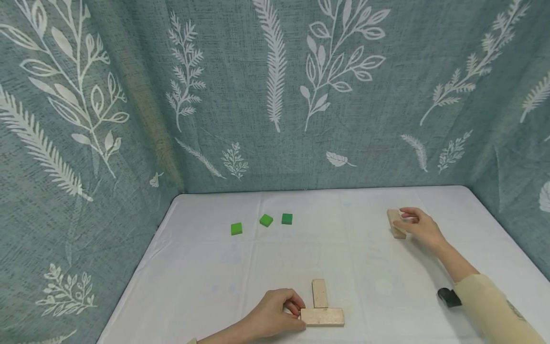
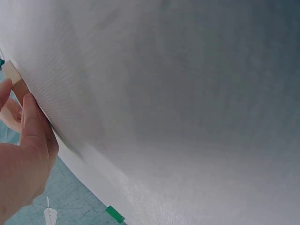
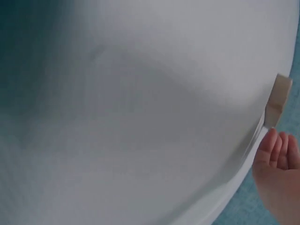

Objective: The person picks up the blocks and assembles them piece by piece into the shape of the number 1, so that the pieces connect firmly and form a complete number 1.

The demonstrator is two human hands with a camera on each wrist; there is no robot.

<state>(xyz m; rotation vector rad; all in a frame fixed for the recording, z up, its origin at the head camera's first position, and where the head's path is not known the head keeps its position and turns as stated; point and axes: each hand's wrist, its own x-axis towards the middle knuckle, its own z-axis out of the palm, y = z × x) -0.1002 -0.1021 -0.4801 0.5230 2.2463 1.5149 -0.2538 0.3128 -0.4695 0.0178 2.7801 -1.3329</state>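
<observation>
My left hand [image 1: 277, 313] grips the left end of a pale wooden block [image 1: 323, 317] lying crosswise near the front of the table. In the left wrist view, the thumb and fingers hold a wooden block [image 2: 17, 83] between them. A second wooden block [image 1: 319, 293] lies lengthwise just behind it, its near end against that block's far side. Far to the right, my right hand [image 1: 422, 228] pinches at a wooden block [image 1: 394, 220], thumb across it and fingers bent at its far side. Part of this block, or another beside it, is hidden by the thumb.
Three small green squares, a left one [image 1: 236, 229], a middle one [image 1: 266, 220] and a darker one [image 1: 287, 219], lie toward the back left. A black object [image 1: 449, 297] sits by the right sleeve. Leaf-patterned curtains [image 1: 275, 157] surround the white-covered table [image 1: 193, 267].
</observation>
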